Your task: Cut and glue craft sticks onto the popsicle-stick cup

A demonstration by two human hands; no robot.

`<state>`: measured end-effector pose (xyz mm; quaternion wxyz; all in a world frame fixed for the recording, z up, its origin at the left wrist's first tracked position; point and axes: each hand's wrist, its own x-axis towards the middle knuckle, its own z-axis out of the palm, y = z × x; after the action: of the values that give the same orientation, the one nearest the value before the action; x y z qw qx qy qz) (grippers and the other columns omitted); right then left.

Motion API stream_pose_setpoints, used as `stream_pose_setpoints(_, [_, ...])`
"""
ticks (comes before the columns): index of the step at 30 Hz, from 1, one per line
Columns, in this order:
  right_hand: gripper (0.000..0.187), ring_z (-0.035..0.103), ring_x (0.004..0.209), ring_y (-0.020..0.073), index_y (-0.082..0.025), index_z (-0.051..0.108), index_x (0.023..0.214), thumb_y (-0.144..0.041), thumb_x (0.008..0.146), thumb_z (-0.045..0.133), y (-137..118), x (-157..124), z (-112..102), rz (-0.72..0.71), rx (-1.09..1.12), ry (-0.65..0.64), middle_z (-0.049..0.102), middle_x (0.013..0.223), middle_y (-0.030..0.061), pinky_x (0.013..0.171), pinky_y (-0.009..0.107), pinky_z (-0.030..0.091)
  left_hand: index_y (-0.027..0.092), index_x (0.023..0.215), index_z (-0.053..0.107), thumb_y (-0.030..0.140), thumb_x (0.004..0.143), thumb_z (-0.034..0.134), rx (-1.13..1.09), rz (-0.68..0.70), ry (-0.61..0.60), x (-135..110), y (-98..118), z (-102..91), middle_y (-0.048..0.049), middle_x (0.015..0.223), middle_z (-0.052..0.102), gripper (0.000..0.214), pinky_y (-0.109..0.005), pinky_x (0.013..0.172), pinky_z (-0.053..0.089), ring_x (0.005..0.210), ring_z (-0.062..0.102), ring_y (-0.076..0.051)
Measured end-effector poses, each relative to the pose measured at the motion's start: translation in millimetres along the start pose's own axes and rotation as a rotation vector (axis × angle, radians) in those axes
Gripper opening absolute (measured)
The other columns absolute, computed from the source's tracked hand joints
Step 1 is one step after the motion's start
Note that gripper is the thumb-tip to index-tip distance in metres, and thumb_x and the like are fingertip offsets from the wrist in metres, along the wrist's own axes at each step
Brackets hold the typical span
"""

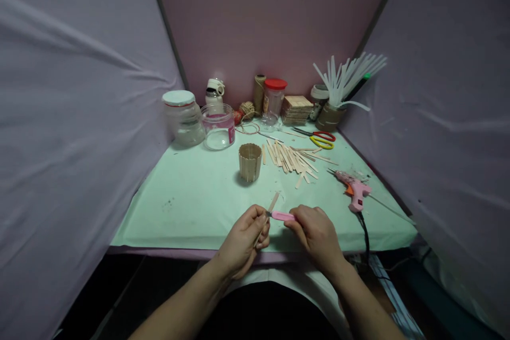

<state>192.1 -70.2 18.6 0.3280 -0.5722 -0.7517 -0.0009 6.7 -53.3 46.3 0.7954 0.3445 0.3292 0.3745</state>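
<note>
Between the fingers of my left hand [249, 234] a wooden craft stick [273, 201] is pinched, its upper end pointing up and away from me. My right hand [316, 231] is closed around the handle of a pink craft knife [282, 216]. The knife's blade end meets the stick right beside my left fingertips; how deep it cuts I cannot tell. Beyond my hands stands a small cup [250, 163] with walls made of upright craft sticks. To its right lies a loose pile of craft sticks [289, 156].
A pink glue gun [354, 188] with its cord lies at the right. Scissors [319, 137] rest behind the pile. Along the back stand a white-lidded jar [183, 119], an open clear tub [219, 130], twine [247, 110], a red-lidded jar [274, 101], stacked wooden squares [297, 110] and glue sticks [340, 82].
</note>
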Motion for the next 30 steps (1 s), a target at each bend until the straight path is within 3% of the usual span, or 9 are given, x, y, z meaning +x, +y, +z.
stream_pose_setpoints(3, [0.043, 0.046, 0.051, 0.0151, -0.021, 0.054, 0.075, -0.048, 0.099, 0.032, 21.5, 4.5, -9.7, 0.301, 0.002, 0.251, 0.051, 0.057, -0.0015, 0.053, 0.027, 0.031, 0.017, 0.076, 0.046, 0.043, 0.077, 0.071, -0.009, -0.090, -0.053, -4.7, -3.6, -1.9, 0.0062, 0.060, 0.039, 0.037, -0.021, 0.049, 0.017, 0.051, 0.027, -0.004])
stream_pose_setpoints(5, [0.040, 0.045, 0.048, 0.0147, -0.022, 0.053, 0.075, -0.048, 0.098, 0.033, 31.7, 6.7, -17.8, 0.417, 0.056, 0.299, 0.046, 0.054, -0.0038, 0.050, 0.027, 0.031, 0.017, 0.076, 0.046, 0.044, 0.076, 0.071, -0.005, -0.087, -0.030, -5.3, -5.9, -3.1, 0.0060, 0.061, 0.039, 0.037, -0.021, 0.049, 0.017, 0.051, 0.027, -0.005])
stream_pose_setpoints(9, [0.035, 0.048, 0.054, 0.0154, -0.022, 0.055, 0.079, -0.044, 0.099, 0.037, 24.1, 3.8, -21.5, 0.256, 0.086, 0.169, 0.052, 0.059, -0.0021, 0.055, 0.027, 0.033, 0.017, 0.075, 0.045, 0.046, 0.078, 0.069, 0.049, 0.013, 0.035, -0.4, -7.9, -3.4, 0.0061, 0.062, 0.038, 0.037, -0.021, 0.050, 0.019, 0.053, 0.027, -0.005])
stream_pose_setpoints(15, [0.040, 0.049, 0.059, 0.0153, -0.020, 0.054, 0.076, -0.041, 0.102, 0.031, -6.8, -3.2, -5.1, -0.052, 0.037, -0.051, 0.058, 0.065, 0.0016, 0.062, 0.029, 0.032, 0.017, 0.076, 0.046, 0.047, 0.079, 0.068, 0.056, 0.039, 0.047, 1.4, -8.9, -0.8, 0.0056, 0.063, 0.039, 0.037, -0.021, 0.050, 0.021, 0.054, 0.029, -0.006])
stream_pose_setpoints(24, [0.043, 0.049, 0.058, 0.0156, -0.020, 0.053, 0.074, -0.043, 0.102, 0.030, -9.5, -0.8, -2.6, -0.098, -0.023, -0.043, 0.056, 0.063, 0.0010, 0.061, 0.030, 0.029, 0.016, 0.077, 0.046, 0.039, 0.081, 0.068, -0.065, -0.009, -0.013, -2.7, -0.8, -1.1, 0.0053, 0.062, 0.038, 0.032, -0.020, 0.049, 0.018, 0.053, 0.026, -0.005])
stream_pose_setpoints(26, [0.043, 0.048, 0.057, 0.0163, -0.021, 0.054, 0.074, -0.045, 0.101, 0.031, 1.8, 0.6, -4.7, 0.007, -0.048, 0.060, 0.055, 0.062, 0.0011, 0.059, 0.029, 0.029, 0.016, 0.076, 0.046, 0.038, 0.081, 0.069, -0.080, -0.047, -0.044, -5.7, -0.7, -0.7, 0.0051, 0.063, 0.039, 0.032, -0.020, 0.049, 0.017, 0.052, 0.026, -0.005])
stream_pose_setpoints(30, [0.041, 0.044, 0.049, 0.0159, -0.022, 0.053, 0.073, -0.049, 0.098, 0.034, 34.6, 3.2, -16.1, 0.414, -0.011, 0.320, 0.047, 0.054, -0.0028, 0.051, 0.028, 0.029, 0.016, 0.075, 0.045, 0.041, 0.079, 0.070, -0.049, -0.127, -0.051, -9.5, -3.0, -0.6, 0.0053, 0.062, 0.039, 0.035, -0.021, 0.050, 0.016, 0.052, 0.027, -0.004])
